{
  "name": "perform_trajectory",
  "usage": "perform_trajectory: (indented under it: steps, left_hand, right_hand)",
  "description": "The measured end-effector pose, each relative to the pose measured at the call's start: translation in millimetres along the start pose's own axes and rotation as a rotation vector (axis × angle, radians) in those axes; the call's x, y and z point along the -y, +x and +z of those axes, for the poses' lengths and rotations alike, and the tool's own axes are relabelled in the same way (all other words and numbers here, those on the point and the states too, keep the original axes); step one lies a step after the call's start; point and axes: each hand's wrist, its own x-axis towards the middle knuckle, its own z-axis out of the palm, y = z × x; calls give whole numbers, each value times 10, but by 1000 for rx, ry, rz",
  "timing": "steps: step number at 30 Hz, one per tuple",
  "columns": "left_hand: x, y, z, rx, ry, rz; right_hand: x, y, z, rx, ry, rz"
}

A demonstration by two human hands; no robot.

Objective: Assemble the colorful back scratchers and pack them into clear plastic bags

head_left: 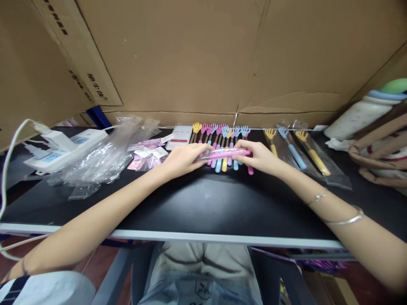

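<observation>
Here, left hand [182, 160] and right hand [258, 156] pinch opposite ends of a pink plastic hand-shaped scratcher in its clear sleeve [222, 153], above the colourful scratcher row [219, 133].

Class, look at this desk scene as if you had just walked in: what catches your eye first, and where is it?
First, the two hands meeting mid-desk: the left hand and right hand hold a pink back scratcher sideways between them. Right behind lies a bright row of scratchers in yellow, pink and blue. To the right, three bagged scratchers lie on the black desk; a heap of clear bags sits to the left.
</observation>
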Motion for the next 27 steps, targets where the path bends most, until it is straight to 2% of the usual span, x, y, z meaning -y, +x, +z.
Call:
perform_trajectory:
  steps: [4,8,13,16,21,27]
  left_hand:
    - [-35,-7,37,12,-25,19]
    - [-43,-6,27,18,-39,3]
    - [-23,-5,5,11,-32,-6]
    - [-11,-5,4,4,-18,-7]
    - [-1,-2,-3,5,-23,-22]
    - [-12,-3,-3,-1,-60,0]
  right_hand:
    - [6,3,78,58,35,-5]
    - [20,-2,47,112,82,41]
    - [-3,-21,-129,336,266,72]
    - [-49,-27,-212,415,383,118]
    - [-96,-23,-237,455,532,121]
    - [-81,-21,-162,411,419,59]
